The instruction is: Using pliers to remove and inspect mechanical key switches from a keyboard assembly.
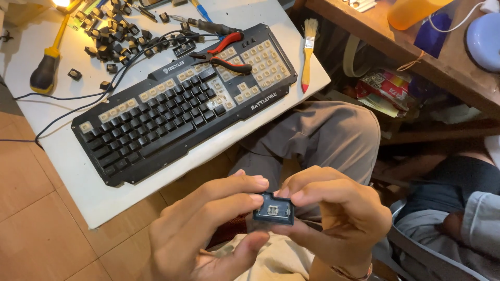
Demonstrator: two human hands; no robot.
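At the bottom of the frame, just right of centre, both hands pinch one keycap [274, 209] between them, underside up, so its hollow and small clip face the camera. The left hand [203, 229] grips its left edge with thumb and forefinger, and the right hand [333, 218] closes on its right edge and top. The two hands are about equally near, fingertips almost meeting over it. The keycap is wider than it is tall, and its long axis runs left to right across the gap between the hands. A pale cloth [271, 260] lies just under the hands, over the lap. Beyond them, up and to the left, a black keyboard [177, 109] lies slantwise on a white table [94, 192], many keys stripped off its top and right parts to bare pale switches. Red-handled pliers [226, 52] rest across its upper right, and a paintbrush [308, 52] lies just beside its right end. Loose keycaps [114, 36] are scattered at upper left, near a yellow-and-black screwdriver [47, 65]. At right of centre, under a wooden bench, sits a crumpled red, white and green packet [388, 86]; an orange container [411, 10] stands at the top right.
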